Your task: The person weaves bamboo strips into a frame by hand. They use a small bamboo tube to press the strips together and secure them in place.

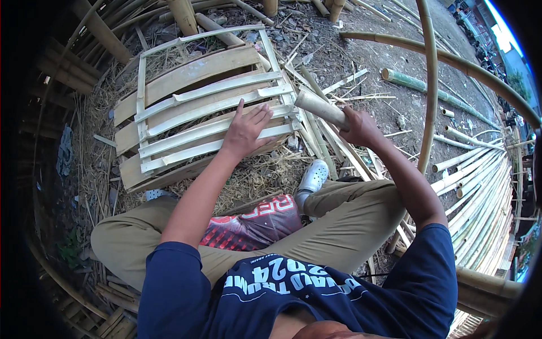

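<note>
A frame of pale split-bamboo slats [197, 115] lies over a wooden slatted crate [197, 74] in front of me. My left hand [249, 129] rests flat on the nearer slats, its fingers stretched out. My right hand [361, 127] is closed round a short, thick bamboo piece [322, 107]. The far end of that piece is beside the slats' right ends, close to the side strip; I cannot tell whether it touches. The slats run left to right across two side strips, with one strip along the far edge.
Split bamboo offcuts [333, 148] lie right of the crate. Long bamboo poles [480, 195] are stacked at the far right, and a green pole [435, 93] lies beyond. A bent bamboo pole [427, 85] rises at right. A red and dark printed sack [259, 224] lies between my legs.
</note>
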